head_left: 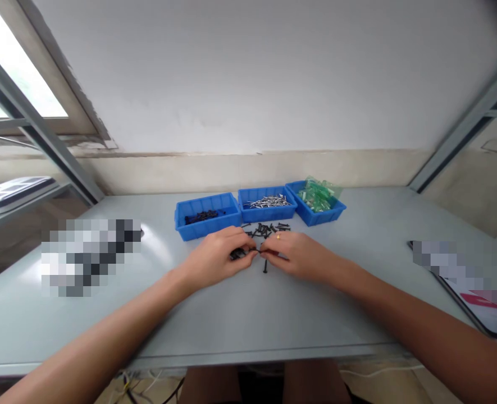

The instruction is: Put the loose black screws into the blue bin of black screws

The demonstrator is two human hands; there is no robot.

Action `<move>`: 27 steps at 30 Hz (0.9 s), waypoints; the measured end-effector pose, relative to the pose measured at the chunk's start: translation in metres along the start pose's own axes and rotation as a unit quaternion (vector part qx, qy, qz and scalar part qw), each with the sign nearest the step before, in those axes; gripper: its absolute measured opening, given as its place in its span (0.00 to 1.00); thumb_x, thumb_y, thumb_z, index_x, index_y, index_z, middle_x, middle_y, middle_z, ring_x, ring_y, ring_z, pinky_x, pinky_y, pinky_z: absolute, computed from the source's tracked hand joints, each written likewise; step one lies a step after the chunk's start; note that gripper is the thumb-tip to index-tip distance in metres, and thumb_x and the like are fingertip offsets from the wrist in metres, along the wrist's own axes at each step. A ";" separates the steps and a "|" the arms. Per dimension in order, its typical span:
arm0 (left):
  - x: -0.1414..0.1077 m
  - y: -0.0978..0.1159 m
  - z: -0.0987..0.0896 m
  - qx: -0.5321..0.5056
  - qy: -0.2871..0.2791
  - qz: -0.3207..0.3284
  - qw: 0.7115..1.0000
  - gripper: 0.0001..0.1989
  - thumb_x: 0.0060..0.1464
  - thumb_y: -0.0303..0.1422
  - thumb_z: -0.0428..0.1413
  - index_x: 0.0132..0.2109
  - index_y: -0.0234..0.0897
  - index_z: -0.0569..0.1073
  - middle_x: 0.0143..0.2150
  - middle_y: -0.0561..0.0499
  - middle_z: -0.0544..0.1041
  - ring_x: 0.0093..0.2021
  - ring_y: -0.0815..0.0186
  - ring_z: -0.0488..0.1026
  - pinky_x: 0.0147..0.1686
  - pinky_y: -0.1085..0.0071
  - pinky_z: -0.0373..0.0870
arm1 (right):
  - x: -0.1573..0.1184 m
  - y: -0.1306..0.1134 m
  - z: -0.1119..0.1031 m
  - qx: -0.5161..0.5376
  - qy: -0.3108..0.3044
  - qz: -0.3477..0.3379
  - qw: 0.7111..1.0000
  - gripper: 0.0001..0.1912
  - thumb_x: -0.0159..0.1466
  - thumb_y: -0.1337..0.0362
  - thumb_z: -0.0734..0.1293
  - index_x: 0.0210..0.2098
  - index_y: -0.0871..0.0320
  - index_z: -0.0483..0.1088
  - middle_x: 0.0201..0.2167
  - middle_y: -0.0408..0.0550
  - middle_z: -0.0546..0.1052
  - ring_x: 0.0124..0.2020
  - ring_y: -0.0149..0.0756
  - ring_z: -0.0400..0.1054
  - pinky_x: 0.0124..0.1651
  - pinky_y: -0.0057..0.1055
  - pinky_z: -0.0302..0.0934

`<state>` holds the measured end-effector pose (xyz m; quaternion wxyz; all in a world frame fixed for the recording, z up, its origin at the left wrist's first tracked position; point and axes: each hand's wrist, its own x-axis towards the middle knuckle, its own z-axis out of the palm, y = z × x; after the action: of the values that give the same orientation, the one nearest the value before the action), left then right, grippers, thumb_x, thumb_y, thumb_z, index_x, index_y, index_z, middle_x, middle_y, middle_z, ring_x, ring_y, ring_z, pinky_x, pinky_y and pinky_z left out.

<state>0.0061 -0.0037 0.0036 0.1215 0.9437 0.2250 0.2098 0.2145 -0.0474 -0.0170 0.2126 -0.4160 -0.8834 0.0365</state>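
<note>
My left hand [223, 255] is closed, thumb and fingertips pinched near a small dark piece, with several black screws under its curled fingers. Fingertip to fingertip with it, my right hand [294, 254], wearing a ring, is pinched too; the dark piece between the hands is too small to make out fully. One black screw [265, 266] stands out on the table just below the fingertips. Behind the hands lies a loose pile of black screws [264, 229].
Three blue bins line the back: the left bin [210, 227] holds dark screws, the middle bin [269, 213] silver ones, the right bin [326, 216] a green plastic bag [318, 193]. Blurred-out objects lie at left and right on the grey table [231, 331].
</note>
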 end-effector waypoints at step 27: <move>0.002 0.000 0.000 -0.024 0.009 -0.028 0.999 0.05 0.56 0.31 0.51 0.35 0.36 0.71 0.32 0.51 0.73 0.35 0.67 0.69 0.35 0.72 0.66 | 0.000 -0.004 -0.009 0.003 0.054 -0.003 0.999 0.07 0.63 0.68 0.59 0.34 0.59 0.70 0.28 0.46 0.73 0.33 0.34 0.66 0.37 0.30 0.58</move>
<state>0.0073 -0.0023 0.0046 0.1480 0.9321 0.2468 0.2198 0.2161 -0.0511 -0.0077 0.2619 -0.4136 -0.8718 0.0161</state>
